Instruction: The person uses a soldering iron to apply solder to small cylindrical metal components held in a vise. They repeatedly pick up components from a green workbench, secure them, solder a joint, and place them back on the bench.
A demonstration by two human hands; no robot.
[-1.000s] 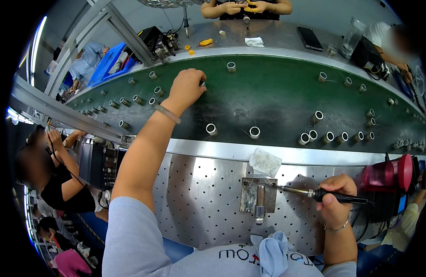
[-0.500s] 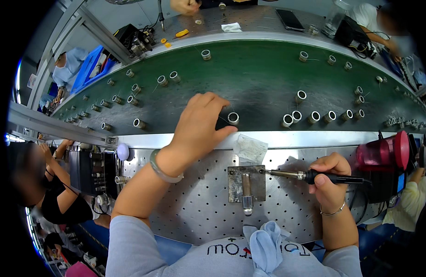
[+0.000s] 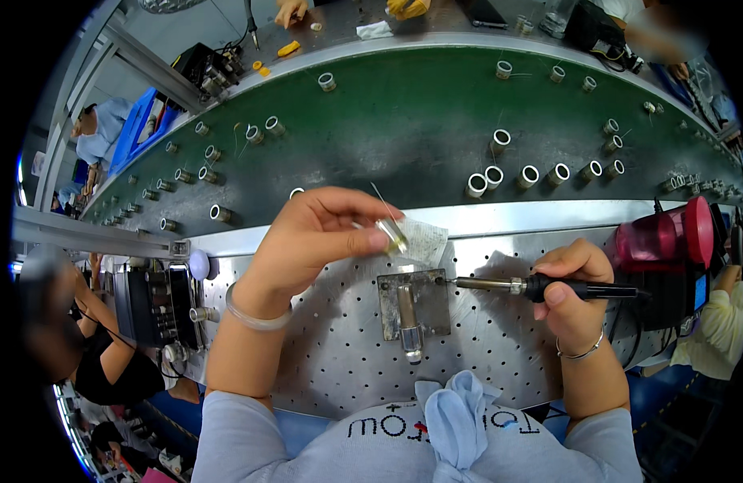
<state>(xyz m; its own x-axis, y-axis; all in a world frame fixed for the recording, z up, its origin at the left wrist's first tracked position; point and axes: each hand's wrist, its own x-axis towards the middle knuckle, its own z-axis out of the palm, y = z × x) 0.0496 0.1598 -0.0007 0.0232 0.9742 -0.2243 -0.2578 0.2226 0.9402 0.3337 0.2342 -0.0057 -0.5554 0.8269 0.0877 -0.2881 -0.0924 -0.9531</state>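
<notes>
A small metal cylinder (image 3: 393,235) was pinched in the left hand (image 3: 311,238) above the fixture plate (image 3: 413,304); a soldering iron (image 3: 548,287) was gripped by the right hand (image 3: 574,291).

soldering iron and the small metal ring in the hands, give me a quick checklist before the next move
1. Left hand pinches the small silver metal ring in its fingertips: ok.
2. Right hand grips the black-handled soldering iron: ok.
3. Iron tip at the edge of the square grey metal fixture plate, apart from the left hand's fingers: ok.
4. Ring seated on the fixture: not ok, it is held above it.
5. Tip heat: cannot tell.
6. Thin wire sticking up from the ring, whether it is straight: cannot tell.
</notes>
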